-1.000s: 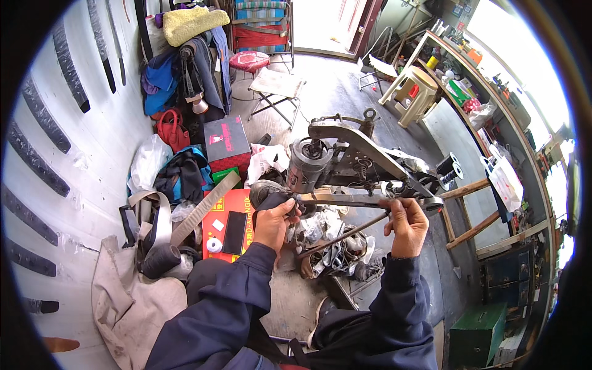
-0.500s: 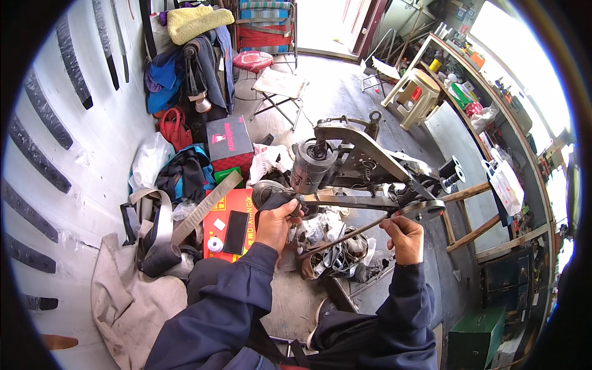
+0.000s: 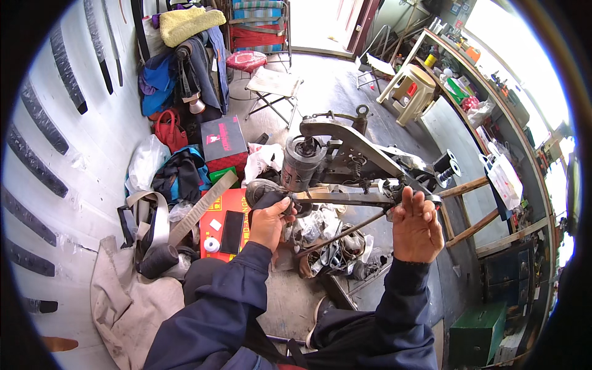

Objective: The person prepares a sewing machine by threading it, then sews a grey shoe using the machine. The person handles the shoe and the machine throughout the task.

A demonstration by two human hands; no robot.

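Observation:
A worn, dark metal cobbler's sewing machine (image 3: 345, 145) stands in front of me, with a cylinder at its left end and a long narrow arm below. At the tip of that arm, a dark shoe (image 3: 262, 192) is gripped by my left hand (image 3: 266, 227), thumb on top; part of it is hidden by the hand and the machine. My right hand (image 3: 417, 231) is raised at the machine's right end, palm showing and fingers stretched upward, holding nothing. It covers most of the hand wheel there. Below, a thin metal rod (image 3: 342, 235) slants down to the left.
Under the machine lies a heap of scraps and shoes (image 3: 336, 246). Left of it are a red box (image 3: 216, 206) bearing a phone (image 3: 232, 232), a dark thread cone (image 3: 159, 261) and bags. A folding stool (image 3: 276, 82) stands ahead; a cluttered workbench (image 3: 487, 86) lines the right.
My right hand has gone from curled fingers beside the wheel to an opened palm, slightly higher and farther right. My left hand stays on the shoe. The view has shifted slightly.

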